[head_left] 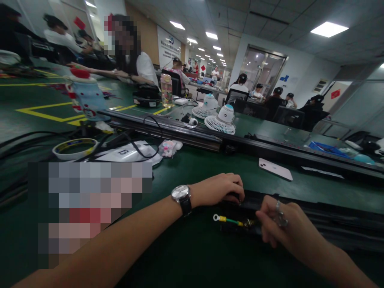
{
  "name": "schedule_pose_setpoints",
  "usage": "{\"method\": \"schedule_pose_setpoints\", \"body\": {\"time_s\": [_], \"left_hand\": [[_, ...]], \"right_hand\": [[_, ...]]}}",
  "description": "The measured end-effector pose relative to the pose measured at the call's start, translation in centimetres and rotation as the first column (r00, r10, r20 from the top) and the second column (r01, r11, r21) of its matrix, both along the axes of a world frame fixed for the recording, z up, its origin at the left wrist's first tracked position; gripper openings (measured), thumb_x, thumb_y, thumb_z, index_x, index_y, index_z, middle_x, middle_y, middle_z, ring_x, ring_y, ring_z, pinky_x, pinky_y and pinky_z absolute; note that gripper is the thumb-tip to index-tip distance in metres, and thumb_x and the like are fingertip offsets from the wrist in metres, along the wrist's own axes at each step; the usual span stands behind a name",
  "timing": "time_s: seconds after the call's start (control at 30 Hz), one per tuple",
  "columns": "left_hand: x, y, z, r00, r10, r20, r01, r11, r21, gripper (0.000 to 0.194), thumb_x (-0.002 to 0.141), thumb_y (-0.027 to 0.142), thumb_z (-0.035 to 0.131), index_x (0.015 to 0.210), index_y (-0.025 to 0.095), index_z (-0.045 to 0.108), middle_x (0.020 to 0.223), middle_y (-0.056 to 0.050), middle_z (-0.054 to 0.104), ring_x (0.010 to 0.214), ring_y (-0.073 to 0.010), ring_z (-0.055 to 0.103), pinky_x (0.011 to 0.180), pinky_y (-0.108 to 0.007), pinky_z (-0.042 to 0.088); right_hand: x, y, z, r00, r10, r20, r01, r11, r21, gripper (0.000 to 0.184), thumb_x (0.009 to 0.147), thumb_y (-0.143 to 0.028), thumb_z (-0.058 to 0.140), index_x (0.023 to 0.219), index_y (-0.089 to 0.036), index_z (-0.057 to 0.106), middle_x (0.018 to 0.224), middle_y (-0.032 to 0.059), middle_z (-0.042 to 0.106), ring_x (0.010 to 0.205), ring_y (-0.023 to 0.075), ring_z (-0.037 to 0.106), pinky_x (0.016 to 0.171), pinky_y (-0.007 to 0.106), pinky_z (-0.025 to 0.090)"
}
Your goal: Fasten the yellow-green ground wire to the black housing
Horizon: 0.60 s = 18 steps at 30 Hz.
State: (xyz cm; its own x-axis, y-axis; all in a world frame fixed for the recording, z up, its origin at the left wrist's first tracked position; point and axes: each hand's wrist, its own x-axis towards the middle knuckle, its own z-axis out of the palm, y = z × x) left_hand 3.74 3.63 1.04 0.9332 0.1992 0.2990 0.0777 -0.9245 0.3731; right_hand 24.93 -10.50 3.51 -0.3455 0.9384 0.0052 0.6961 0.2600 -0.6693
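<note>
My left hand (pixel 220 188), with a wristwatch (pixel 182 197) on the wrist, rests curled over the near end of a long black part (pixel 330 218) lying on the green table, fingers closed on it. My right hand (pixel 280 224), wearing a ring, pinches something small and metallic at the end of a short green-yellow wire (pixel 232 221). The wire has a yellow-sleeved ring terminal (pixel 216 217) at its free left end and lies on the table just in front of the black part.
A white phone (pixel 275 169) lies face down beyond my hands. A black rail (pixel 180 132) crosses the table, with two small white fans (pixel 221 120) behind it. A tape roll (pixel 75 148), cables, papers and a small box lie at left. Other people sit at far tables.
</note>
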Motion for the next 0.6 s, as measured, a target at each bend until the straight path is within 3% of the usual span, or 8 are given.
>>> {"method": "schedule_pose_setpoints", "body": {"time_s": [0.27, 0.47, 0.6], "left_hand": [[0.1, 0.3, -0.6, 1.0, -0.008, 0.022, 0.008, 1.0, -0.019, 0.012, 0.094, 0.026, 0.065, 0.102, 0.023, 0.072, 0.113, -0.005, 0.061, 0.104, -0.0181, 0.056, 0.092, -0.031, 0.042], [0.3, 0.5, -1.1, 0.999, 0.001, 0.042, 0.002, 0.997, -0.071, 0.011, 0.094, 0.024, 0.064, 0.101, 0.024, 0.073, 0.11, -0.005, 0.061, 0.104, -0.0177, 0.057, 0.093, -0.03, 0.042], [0.3, 0.6, -1.1, 0.999, 0.012, 0.045, -0.007, 0.993, -0.12, 0.009, 0.091, 0.024, 0.069, 0.099, 0.024, 0.074, 0.109, -0.004, 0.061, 0.104, -0.0172, 0.057, 0.093, -0.029, 0.043]], "right_hand": [[0.4, 0.1, 0.2, 0.997, 0.029, 0.065, -0.024, 0.997, -0.078, 0.021, 0.104, -0.035, 0.043, 0.087, -0.025, 0.046, 0.061, -0.0038, 0.069, 0.045, 0.0127, 0.058, 0.043, 0.021, 0.041], [0.6, -0.1, 0.8, 0.995, 0.046, 0.085, -0.046, 0.999, -0.004, 0.012, 0.104, -0.025, 0.042, 0.106, -0.023, 0.054, 0.061, -0.0058, 0.066, 0.05, 0.012, 0.058, 0.052, 0.022, 0.043], [0.3, -0.3, 1.3, 0.991, 0.053, 0.126, -0.055, 0.998, 0.012, 0.015, 0.104, -0.027, 0.044, 0.105, -0.023, 0.058, 0.063, -0.0053, 0.066, 0.052, 0.0122, 0.059, 0.053, 0.023, 0.042]]}}
